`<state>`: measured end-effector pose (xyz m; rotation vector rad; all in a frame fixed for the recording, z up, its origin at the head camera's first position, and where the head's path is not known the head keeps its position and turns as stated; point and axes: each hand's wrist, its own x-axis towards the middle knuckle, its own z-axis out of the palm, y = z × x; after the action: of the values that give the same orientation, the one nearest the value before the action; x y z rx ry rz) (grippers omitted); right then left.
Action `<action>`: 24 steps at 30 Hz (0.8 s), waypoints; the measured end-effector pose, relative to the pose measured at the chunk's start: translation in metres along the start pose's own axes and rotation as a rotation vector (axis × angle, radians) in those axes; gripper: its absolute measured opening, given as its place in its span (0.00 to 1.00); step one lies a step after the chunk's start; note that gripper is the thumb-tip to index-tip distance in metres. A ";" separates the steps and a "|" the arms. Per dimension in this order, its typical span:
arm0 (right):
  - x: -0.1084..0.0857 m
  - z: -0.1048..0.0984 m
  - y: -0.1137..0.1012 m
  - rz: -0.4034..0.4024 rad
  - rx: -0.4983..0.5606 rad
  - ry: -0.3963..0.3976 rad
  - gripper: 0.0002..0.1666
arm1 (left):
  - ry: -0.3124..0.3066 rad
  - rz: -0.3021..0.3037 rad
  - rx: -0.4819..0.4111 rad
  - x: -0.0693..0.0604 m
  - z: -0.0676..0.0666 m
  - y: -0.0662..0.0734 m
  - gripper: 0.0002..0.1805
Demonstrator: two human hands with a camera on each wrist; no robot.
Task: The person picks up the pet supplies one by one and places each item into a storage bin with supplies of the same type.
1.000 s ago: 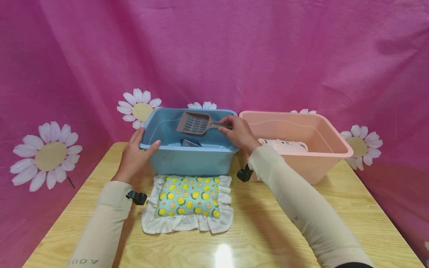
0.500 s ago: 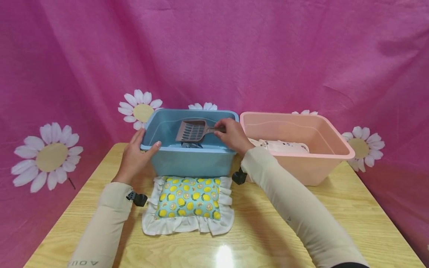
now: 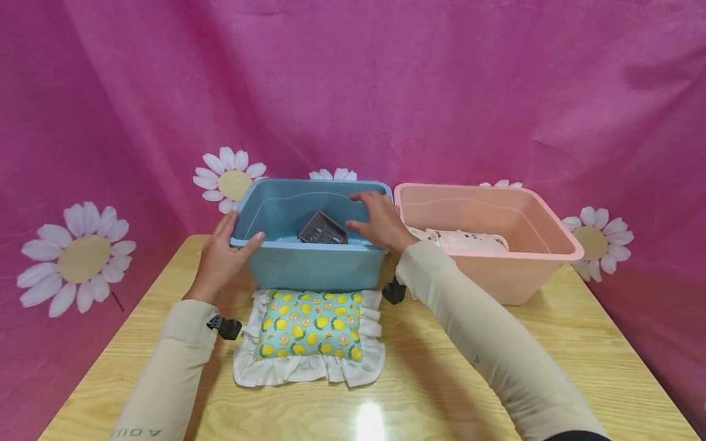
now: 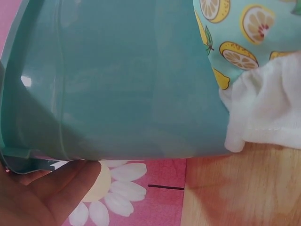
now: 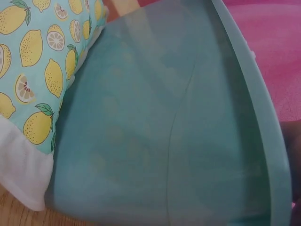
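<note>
A brown slotted litter scoop (image 3: 322, 229) lies tilted inside the blue tub (image 3: 317, 267), its lower part hidden by the front wall. Over the tub's right end hovers my right hand (image 3: 380, 222), thumb and forefinger spread apart with nothing between them. My left hand (image 3: 222, 254) rests against the tub's front left corner, fingers along the left rim and thumb extended by the front rim. In the left wrist view those fingers (image 4: 66, 188) lie beside the tub's side. The right wrist view shows mostly the tub's wall (image 5: 141, 132).
In front of the blue tub lies a lemon-print pillow (image 3: 311, 321) with a white ruffle. To its right stands a pink tub (image 3: 496, 269) holding a cream patterned cloth item (image 3: 469, 240). A magenta daisy curtain (image 3: 353, 86) hangs behind the wooden table (image 3: 441, 380).
My right hand has lowered the litter scoop into the blue tub and let go of it, its fingers now spread. The left hand has stayed at the tub's corner.
</note>
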<state>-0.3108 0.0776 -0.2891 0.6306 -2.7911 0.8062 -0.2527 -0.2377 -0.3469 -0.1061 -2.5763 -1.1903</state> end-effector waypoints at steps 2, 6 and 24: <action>-0.001 0.000 0.000 0.005 0.010 -0.003 0.33 | -0.003 -0.001 0.000 0.000 0.000 0.000 0.50; -0.003 -0.001 -0.001 0.004 0.016 -0.003 0.32 | 0.000 -0.001 0.003 0.000 0.001 0.000 0.50; -0.025 -0.010 -0.014 -0.041 0.146 -0.022 0.31 | 0.010 0.008 0.010 0.002 0.000 -0.001 0.49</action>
<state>-0.2816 0.0813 -0.2815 0.7221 -2.7468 1.0073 -0.2546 -0.2383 -0.3475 -0.1083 -2.5703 -1.1717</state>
